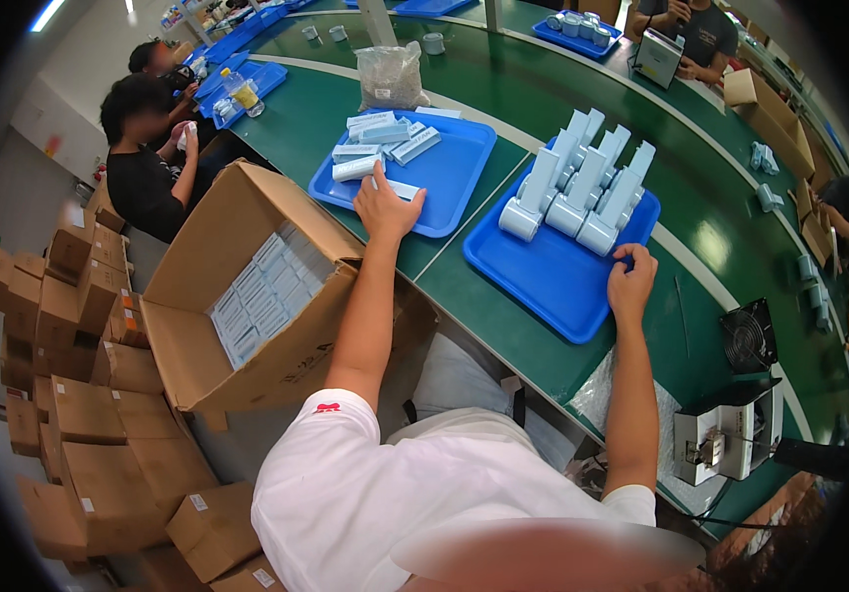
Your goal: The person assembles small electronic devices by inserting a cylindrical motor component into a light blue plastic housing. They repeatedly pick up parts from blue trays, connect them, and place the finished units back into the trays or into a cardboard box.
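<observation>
My left hand (pixel 388 209) reaches into the left blue tray (pixel 456 187), thumb and fingers around a light blue plastic bar (pixel 405 190). Several more such bars (pixel 414 146) lie loosely piled at the tray's far side. Over the right rim of a second blue tray (pixel 533 286) is my right hand (pixel 631 284), its fingers curled toward the thumb; whether they grip the rim or a small thing is hidden. Light blue assemblies (pixel 582 187), each a round cylinder with an upright bar, stand in rows at this tray's far side.
An open cardboard box (pixel 183 340) packed with light blue bars stands left of the table. A filled clear bag (pixel 390 77) sits behind the left tray. A small fan (pixel 748 335) and a white machine (pixel 725 434) are at right. Co-workers (pixel 143 148) sit beyond; stacked cartons (pixel 113 434) fill the left.
</observation>
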`<act>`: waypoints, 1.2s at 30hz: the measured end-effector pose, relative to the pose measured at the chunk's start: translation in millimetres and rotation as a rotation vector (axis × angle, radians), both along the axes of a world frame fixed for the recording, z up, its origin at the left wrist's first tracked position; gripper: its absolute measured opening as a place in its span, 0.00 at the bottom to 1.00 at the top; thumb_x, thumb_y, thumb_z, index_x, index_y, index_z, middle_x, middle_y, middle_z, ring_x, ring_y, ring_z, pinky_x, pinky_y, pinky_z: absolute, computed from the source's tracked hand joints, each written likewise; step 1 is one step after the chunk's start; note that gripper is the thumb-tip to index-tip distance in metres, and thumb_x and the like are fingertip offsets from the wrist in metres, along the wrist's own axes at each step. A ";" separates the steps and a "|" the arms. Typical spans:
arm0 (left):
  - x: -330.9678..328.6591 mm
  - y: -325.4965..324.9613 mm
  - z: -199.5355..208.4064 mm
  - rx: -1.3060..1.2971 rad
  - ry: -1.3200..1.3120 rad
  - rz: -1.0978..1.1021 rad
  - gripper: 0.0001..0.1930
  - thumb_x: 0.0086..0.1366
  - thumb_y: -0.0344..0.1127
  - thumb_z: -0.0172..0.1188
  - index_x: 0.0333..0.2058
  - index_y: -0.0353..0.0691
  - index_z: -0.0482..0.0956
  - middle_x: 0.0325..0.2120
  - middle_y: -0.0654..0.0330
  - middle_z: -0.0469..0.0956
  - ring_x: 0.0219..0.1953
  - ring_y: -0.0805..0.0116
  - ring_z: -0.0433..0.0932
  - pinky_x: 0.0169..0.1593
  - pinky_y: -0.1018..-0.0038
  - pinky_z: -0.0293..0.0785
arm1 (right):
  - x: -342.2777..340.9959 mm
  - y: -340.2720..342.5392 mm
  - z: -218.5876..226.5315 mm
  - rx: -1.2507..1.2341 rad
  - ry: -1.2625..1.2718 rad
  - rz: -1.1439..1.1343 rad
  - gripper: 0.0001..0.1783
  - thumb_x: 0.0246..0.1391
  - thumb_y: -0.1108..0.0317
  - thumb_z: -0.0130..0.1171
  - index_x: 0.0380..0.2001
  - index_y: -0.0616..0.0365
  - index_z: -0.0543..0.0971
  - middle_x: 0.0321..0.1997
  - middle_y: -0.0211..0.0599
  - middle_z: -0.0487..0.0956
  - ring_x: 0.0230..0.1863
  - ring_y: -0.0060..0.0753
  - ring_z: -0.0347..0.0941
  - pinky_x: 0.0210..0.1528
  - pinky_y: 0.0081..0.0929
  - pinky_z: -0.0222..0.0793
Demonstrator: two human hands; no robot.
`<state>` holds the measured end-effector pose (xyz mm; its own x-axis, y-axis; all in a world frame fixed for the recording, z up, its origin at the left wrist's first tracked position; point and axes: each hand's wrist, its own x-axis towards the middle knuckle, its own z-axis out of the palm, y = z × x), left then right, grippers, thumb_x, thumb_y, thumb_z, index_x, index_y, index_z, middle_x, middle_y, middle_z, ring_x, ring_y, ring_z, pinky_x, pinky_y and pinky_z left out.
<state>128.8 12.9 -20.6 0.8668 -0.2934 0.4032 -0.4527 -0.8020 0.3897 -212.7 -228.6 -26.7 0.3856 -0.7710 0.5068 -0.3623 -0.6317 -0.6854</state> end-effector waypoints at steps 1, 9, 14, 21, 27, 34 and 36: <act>-0.5 -0.2 0.2 -0.010 0.005 0.004 0.57 0.48 0.59 0.74 0.70 0.40 0.54 0.59 0.40 0.67 0.61 0.42 0.67 0.66 0.52 0.57 | -0.2 0.0 1.0 -0.005 -0.003 0.004 0.11 0.42 0.83 0.50 0.28 0.56 0.76 0.37 0.35 0.78 0.47 0.45 0.69 0.51 0.38 0.67; -1.9 0.9 1.9 -0.032 0.022 -0.011 0.60 0.46 0.59 0.75 0.71 0.38 0.52 0.59 0.41 0.69 0.63 0.43 0.66 0.67 0.52 0.56 | -3.8 -2.3 3.0 -0.031 -0.013 0.051 0.11 0.41 0.84 0.51 0.28 0.57 0.75 0.36 0.37 0.77 0.45 0.48 0.70 0.50 0.39 0.67; -1.5 2.1 2.2 -0.014 0.005 -0.008 0.58 0.47 0.60 0.74 0.70 0.38 0.54 0.59 0.41 0.70 0.62 0.43 0.68 0.66 0.53 0.59 | -8.0 -6.7 2.7 -0.010 -0.010 0.111 0.11 0.41 0.84 0.51 0.28 0.57 0.75 0.36 0.37 0.78 0.44 0.47 0.70 0.49 0.39 0.68; -21.5 -11.4 23.6 0.063 0.109 -0.125 0.56 0.49 0.62 0.73 0.68 0.35 0.58 0.59 0.40 0.70 0.62 0.42 0.69 0.64 0.56 0.66 | -22.5 -23.3 5.6 0.127 -0.018 0.120 0.12 0.42 0.84 0.51 0.30 0.58 0.76 0.37 0.35 0.80 0.44 0.41 0.72 0.47 0.35 0.68; -24.0 -20.2 30.4 0.057 0.183 -0.184 0.56 0.49 0.66 0.71 0.68 0.39 0.59 0.62 0.41 0.65 0.63 0.43 0.67 0.65 0.54 0.64 | -25.4 -22.5 -0.3 0.030 0.022 0.108 0.11 0.44 0.83 0.53 0.31 0.58 0.78 0.40 0.34 0.81 0.46 0.40 0.73 0.50 0.33 0.68; -86.5 34.8 100.7 -0.003 -0.035 -0.413 0.36 0.57 0.57 0.69 0.60 0.46 0.74 0.55 0.51 0.76 0.58 0.51 0.74 0.60 0.59 0.71 | -27.9 -36.5 -19.6 0.042 0.046 0.132 0.12 0.49 0.80 0.54 0.35 0.53 0.81 0.45 0.29 0.82 0.45 0.33 0.74 0.45 0.27 0.70; -98.3 71.1 140.2 -0.043 -0.019 -0.403 0.29 0.58 0.54 0.68 0.56 0.48 0.78 0.51 0.56 0.80 0.54 0.55 0.78 0.57 0.61 0.74 | -28.4 -42.6 -25.4 0.053 0.021 0.158 0.12 0.50 0.80 0.54 0.36 0.54 0.80 0.47 0.29 0.82 0.45 0.30 0.75 0.43 0.25 0.72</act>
<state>30.5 84.0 119.6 0.6778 -0.5909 0.4375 -0.7352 -0.5416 0.4075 -241.1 -271.3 -52.0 0.5142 -0.7254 0.4577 -0.2755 -0.6450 -0.7128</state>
